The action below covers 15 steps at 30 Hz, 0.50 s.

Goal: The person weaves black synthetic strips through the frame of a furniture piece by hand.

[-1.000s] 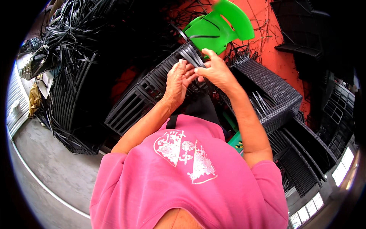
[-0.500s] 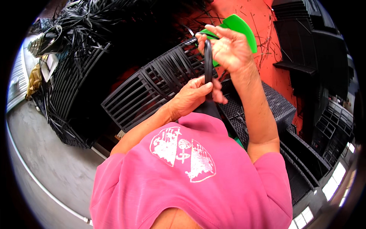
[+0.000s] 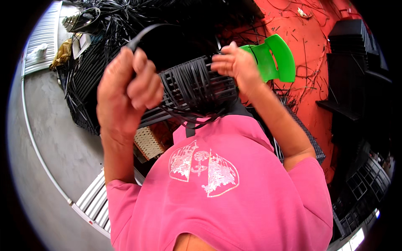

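Raised at the left, my left hand point(image 3: 132, 90) is closed round a flat black plastic strip point(image 3: 147, 32). The strip sticks up past the thumb and curves away to the right. My right hand point(image 3: 239, 67) is above the right end of a black slatted frame point(image 3: 222, 88), fingers extended and slightly blurred, with nothing plainly held in it. Many black strips point(image 3: 190, 83) are wrapped round the frame's slats. Loose black strands point(image 3: 197, 120) hang at the frame's near side, against my pink shirt.
A green plastic chair point(image 3: 272, 60) stands beyond my right hand on the red floor point(image 3: 289, 29), which is littered with black scraps. A tangled heap of black strips point(image 3: 121, 21) lies at the far left. Black woven furniture point(image 3: 347, 75) is stacked at the right.
My left hand has risen and swung far left with a strip. My right hand has moved slightly right and down. The hands are now wide apart, and the bundled loop no longer stands between them.
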Available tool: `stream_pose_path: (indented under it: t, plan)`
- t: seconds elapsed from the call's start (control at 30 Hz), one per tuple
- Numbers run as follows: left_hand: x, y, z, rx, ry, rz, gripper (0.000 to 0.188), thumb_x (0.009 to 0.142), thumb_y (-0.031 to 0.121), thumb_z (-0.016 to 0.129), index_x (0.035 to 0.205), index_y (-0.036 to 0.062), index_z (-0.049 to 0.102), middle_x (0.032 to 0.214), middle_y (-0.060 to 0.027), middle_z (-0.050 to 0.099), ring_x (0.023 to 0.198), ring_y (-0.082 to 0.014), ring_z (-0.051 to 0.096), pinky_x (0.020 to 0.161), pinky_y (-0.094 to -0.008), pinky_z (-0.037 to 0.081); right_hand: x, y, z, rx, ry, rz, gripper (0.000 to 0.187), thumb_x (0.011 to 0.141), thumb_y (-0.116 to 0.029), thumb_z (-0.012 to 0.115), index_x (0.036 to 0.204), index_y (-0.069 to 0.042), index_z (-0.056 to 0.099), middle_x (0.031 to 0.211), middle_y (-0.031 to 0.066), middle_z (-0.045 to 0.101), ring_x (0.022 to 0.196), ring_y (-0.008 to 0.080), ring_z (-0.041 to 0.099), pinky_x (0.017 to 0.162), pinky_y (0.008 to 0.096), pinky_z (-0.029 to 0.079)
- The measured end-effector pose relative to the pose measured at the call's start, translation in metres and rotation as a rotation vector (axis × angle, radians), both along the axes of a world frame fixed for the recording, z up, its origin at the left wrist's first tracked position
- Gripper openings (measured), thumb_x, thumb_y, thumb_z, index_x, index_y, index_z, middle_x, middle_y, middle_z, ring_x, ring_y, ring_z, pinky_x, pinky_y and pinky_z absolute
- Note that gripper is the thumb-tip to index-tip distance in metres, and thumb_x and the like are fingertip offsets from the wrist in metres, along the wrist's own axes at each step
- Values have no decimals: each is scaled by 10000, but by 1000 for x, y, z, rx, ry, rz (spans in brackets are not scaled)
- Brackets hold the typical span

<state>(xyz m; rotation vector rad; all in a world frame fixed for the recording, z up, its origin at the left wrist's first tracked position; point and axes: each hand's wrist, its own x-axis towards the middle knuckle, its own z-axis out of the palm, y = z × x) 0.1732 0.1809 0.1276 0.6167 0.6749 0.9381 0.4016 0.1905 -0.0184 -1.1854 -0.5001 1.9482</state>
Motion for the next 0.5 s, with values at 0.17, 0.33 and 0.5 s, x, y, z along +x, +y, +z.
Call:
stream_pose_path:
  t: [0.17, 0.33, 0.5]
  plan:
    - [38, 26, 32, -132, -68, -20, 241, 988, 245, 339, 862, 68, 443, 562, 52, 294, 459, -64, 308, 479, -240, 302, -41, -42, 25, 1072, -197, 281, 662, 890, -398, 515, 1339, 25, 272, 1293, 148, 423, 1185, 234, 434, 1005, 319, 328]
    - [43, 91, 19, -133, -74, 61, 207, 932, 133, 321, 762, 90, 429, 579, 13, 388, 496, -116, 413, 526, -290, 374, -34, -21, 73, 95, 897, 487, 820, 848, -671, 299, 1356, -27, 287, 1204, 252, 509, 991, 436, 567, 883, 432, 452]
    - [23, 130, 9, -185, 96, 242, 292, 901, 94, 336, 618, 157, 373, 485, 56, 296, 397, -89, 322, 431, -275, 313, -8, 0, 85, 78, 501, 368, 730, 908, -595, 198, 1249, 16, 407, 1124, 269, 548, 912, 347, 619, 818, 372, 493]
